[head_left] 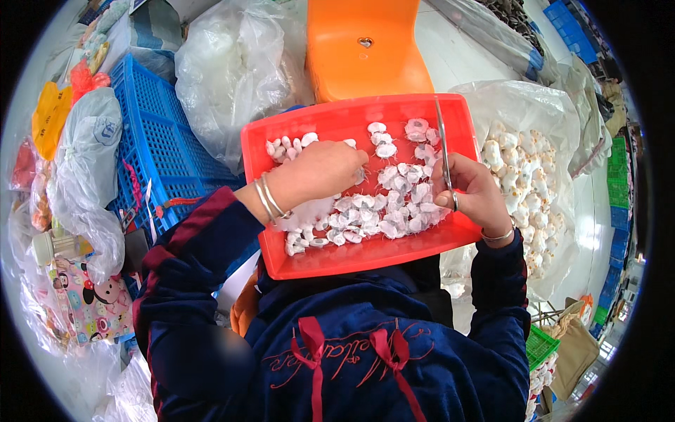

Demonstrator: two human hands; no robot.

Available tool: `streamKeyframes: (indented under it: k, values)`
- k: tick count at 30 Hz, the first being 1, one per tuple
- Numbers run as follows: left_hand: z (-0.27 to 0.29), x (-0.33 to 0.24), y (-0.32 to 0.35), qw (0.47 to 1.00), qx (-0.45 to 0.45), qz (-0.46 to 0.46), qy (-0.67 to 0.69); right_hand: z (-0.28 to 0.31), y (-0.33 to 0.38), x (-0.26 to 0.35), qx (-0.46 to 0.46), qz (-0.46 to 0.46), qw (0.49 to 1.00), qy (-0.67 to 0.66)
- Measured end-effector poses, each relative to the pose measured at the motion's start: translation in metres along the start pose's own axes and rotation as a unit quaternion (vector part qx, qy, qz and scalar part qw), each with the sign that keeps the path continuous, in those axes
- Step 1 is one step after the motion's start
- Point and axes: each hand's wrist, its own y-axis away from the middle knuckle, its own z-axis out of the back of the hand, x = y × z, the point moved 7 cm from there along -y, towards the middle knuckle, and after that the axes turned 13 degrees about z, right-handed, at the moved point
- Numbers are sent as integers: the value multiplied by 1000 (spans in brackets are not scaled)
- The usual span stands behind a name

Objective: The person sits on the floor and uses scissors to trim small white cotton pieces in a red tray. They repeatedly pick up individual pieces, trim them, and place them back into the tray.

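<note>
A shallow red tray [330, 266] lies across my lap, holding many small white fabric pieces [397, 184] with loose threads, some with grey patches. My left hand [327, 169] is over the tray's left half, its fingers curled and closed at the tips. What they pinch is mostly hidden, though a small pale piece shows at the fingertips. White fluff [307, 213] lies under that wrist. At the tray's right side my right hand [470, 188] grips a long slim metal tool [442, 130], its far end pointing away from me. Whether it is scissors or forceps I cannot tell.
An orange chair [365, 53] stands just beyond the tray. To the left are a blue plastic crate [151, 133] and clear plastic bags [228, 70]. On the right, a large clear bag [531, 105] holds many white stuffed pieces [524, 190]. A green basket [540, 347] sits at the lower right.
</note>
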Motion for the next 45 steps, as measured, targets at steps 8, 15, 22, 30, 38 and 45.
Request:
streamKeyframes:
  k: [8, 15, 22, 30, 38, 45]
  values:
    - [45, -1, 14, 983, -79, 17, 165, -1, 1, 22, -22, -1, 983, 184]
    - [47, -1, 40, 890, -68, 76, 444, -27, -1, 66, 53, 137, 883, 446]
    - [28, 17, 64, 827, -63, 179, 529, -42, -3, 50, 66, 141, 851, 502]
    - [17, 19, 69, 788, -69, 175, 586, -49, 1, 49, 49, 137, 843, 518]
    - [15, 22, 69, 783, -64, 176, 593, -56, -2, 47, 63, 132, 831, 536]
    - [15, 25, 69, 786, -82, 169, 589, -55, -2, 47, 61, 126, 826, 545]
